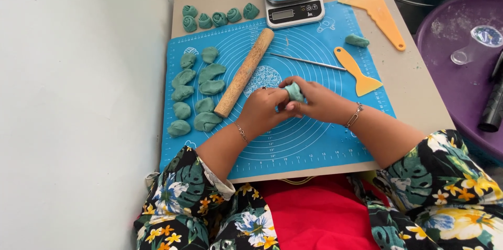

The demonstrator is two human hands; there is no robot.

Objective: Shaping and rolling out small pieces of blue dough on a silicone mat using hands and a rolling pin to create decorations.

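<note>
Pale worktop [220, 0] is carrying a blue mat [314, 140]; green dough pieces [196, 95] are lying left, a rolling pin [244, 72] beside them, and left hand [262, 111] and right hand [318, 102] are both pinching a dough lump [294, 92] mid-mat, scraper [356, 72] lying right.

My left hand [260, 109]: bare, one ring on a finger, a thin chain bracelet [241, 132] at the wrist. My right hand [318, 102]: bare, a chunkier link bracelet [354, 115] at the wrist. My nails look light-coloured; detail too small to tell. My sleeves [199, 176]: black fabric printed with large green leaves, yellow and white flowers and touches of blue, pushed up the forearms; a pale patterned lining shows at the left cuff. My lap: red cloth [314, 213] between the floral panels.
</note>
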